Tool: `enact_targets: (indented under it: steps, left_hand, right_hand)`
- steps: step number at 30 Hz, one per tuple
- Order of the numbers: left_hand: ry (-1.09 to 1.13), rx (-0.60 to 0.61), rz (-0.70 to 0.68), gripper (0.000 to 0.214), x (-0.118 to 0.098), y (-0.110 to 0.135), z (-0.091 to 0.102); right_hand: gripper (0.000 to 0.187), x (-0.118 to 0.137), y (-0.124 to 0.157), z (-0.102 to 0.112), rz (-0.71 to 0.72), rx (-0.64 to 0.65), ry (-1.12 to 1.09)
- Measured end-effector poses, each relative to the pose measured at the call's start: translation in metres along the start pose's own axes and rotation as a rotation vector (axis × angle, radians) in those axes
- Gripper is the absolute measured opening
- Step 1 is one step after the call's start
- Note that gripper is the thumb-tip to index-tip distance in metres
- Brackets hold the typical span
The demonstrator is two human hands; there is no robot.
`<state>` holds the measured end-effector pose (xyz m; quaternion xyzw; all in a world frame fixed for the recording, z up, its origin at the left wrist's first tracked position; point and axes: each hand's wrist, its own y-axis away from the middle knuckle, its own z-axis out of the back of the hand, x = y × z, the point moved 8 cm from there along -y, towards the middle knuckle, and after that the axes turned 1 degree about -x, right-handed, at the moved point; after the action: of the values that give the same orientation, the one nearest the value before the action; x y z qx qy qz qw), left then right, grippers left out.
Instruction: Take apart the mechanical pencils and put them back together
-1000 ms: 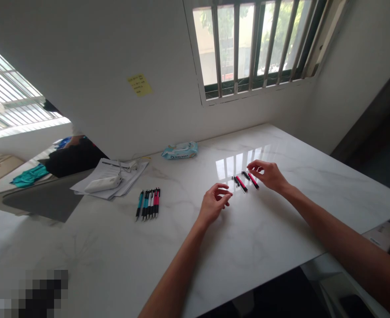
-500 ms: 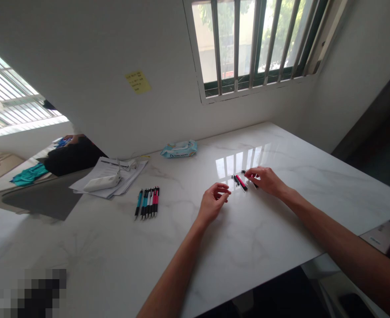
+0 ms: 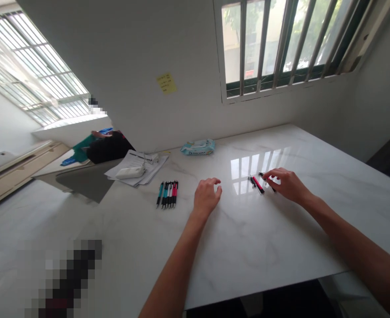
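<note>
My left hand (image 3: 208,195) is held over the table with thumb and fingers apart, holding nothing. To its left lies a row of several click pens (image 3: 169,194), with teal, white and pink barrels and black grips. My right hand (image 3: 286,183) is low over the table, thumb and fingertips pinched at a small dark piece (image 3: 261,174). The hand partly hides that piece, so what is between the fingertips cannot be made out. Just left of it lie a pink-and-black pen barrel (image 3: 258,183) and thin, small pen parts.
A blue wipes packet (image 3: 198,147) lies by the wall. Papers (image 3: 155,170) with a white device (image 3: 130,172) on them lie behind the pens. A yellow note (image 3: 166,84) is on the wall, and a barred window (image 3: 281,48) is above. The table's front edge (image 3: 268,291) runs below my forearms.
My left hand has moved left, away from the loose pen parts and closer to the row of pens. My right hand stays at the parts. The view has turned left.
</note>
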<state>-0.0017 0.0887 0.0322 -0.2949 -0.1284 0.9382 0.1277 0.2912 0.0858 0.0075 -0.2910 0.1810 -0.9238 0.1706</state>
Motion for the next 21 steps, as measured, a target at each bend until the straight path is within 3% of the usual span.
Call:
enact_targets:
  steps: [5,8,10,15,21]
  left_hand:
    - [-0.357,-0.071,0.094,0.028,0.06,0.012,0.054]
    - [-0.425,-0.161,0.342,0.029,0.107,0.026,0.089]
    - [-0.432,-0.138,0.423,0.026,0.126,0.032,0.098]
    - [-0.468,-0.086,0.402,0.03,0.135,0.033,0.093]
    - [-0.331,-0.051,0.286,0.038,0.117,0.024,0.079]
  right_hand:
    - [0.019,0.04,-0.016,0.005,0.079,0.0,-0.053]
    - [0.019,0.072,-0.037,0.009,0.112,-0.007,-0.092]
    - [0.019,0.088,-0.053,0.009,0.117,-0.022,-0.142]
    - [0.019,0.104,-0.073,-0.008,0.139,-0.072,-0.251]
    - [0.021,0.106,-0.051,-0.043,0.202,0.011,-0.216]
